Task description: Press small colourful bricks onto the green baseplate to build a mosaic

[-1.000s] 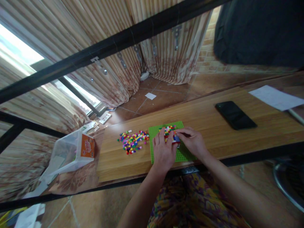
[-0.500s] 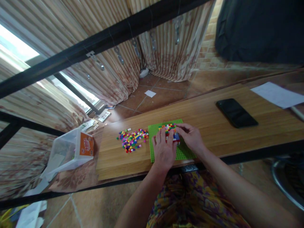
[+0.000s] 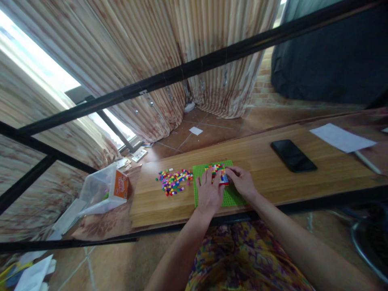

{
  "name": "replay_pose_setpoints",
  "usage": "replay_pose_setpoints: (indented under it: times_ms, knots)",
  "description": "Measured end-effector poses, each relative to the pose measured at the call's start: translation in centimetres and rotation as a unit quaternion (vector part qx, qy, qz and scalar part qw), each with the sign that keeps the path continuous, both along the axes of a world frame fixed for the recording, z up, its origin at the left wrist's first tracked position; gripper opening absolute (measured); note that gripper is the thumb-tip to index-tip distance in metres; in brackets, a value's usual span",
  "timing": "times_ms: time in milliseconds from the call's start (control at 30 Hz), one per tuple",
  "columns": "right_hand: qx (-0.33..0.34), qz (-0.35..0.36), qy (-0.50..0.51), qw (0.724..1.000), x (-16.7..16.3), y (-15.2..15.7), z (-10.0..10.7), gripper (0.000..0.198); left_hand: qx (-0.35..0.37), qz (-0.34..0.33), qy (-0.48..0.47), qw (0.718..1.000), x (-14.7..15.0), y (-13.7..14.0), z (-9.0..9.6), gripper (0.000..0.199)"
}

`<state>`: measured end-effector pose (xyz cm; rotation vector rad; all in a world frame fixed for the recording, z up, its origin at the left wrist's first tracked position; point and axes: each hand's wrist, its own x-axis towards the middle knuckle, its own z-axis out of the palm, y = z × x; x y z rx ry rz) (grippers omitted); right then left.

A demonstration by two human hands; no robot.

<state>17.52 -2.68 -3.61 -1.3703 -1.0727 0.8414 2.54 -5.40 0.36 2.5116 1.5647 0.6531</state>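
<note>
A green studded baseplate lies on the wooden board, bearing a patch of small multicoloured toy bricks. My left hand lies over the plate, fingers stretched out and apart, its fingertips on the left part of the patch. From the right, my right hand reaches to the patch's edge with its thumb and fingertips drawn together. Whatever is between those fingertips is too small to make out. Part of the patch is hidden under my fingers. Left of the plate, a heap of loose bricks is spread out.
A black phone and a white sheet of paper lie to the right on the wooden board. At the left stands a clear plastic bin with an orange label. A dark metal bar crosses beyond the board.
The camera view has shifted, so the board, bin and phone sit differently in the picture. Both hands stay at the brick patch, with only slight finger movement.
</note>
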Motion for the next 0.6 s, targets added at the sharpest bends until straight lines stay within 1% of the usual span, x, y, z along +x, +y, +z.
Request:
replay_pose_setpoints:
  times_ms: [100, 200, 300, 333, 467, 600]
  knots:
    - [0.013, -0.006, -0.027, 1.000, 1.3, -1.6, -0.4, 0.060, 0.003, 0.005, -0.028, 1.000, -0.8, -0.3, 0.3, 0.066]
    - [0.022, -0.025, -0.076, 0.997, 3.5, -3.8, -1.0, 0.055, 0.011, 0.046, -0.066, 0.997, -2.2, -1.3, -0.2, 0.072]
    - [0.041, -0.049, -0.134, 0.989, 5.1, -5.6, -1.7, 0.050, 0.001, 0.102, -0.090, 0.991, -4.4, -3.1, -1.6, 0.067]
    - [0.052, -0.049, -0.150, 0.986, 5.4, -6.0, -1.8, 0.049, -0.004, 0.109, -0.096, 0.989, -5.1, -3.8, -2.1, 0.066]
    - [0.085, -0.021, -0.203, 0.975, 5.1, -6.5, -2.2, 0.044, -0.040, 0.120, -0.100, 0.987, -7.1, -6.5, -4.1, 0.058]
    - [0.075, 0.008, -0.263, 0.962, 4.9, -6.3, -2.9, 0.045, -0.051, 0.109, -0.095, 0.988, -7.3, -7.9, -4.5, 0.051]
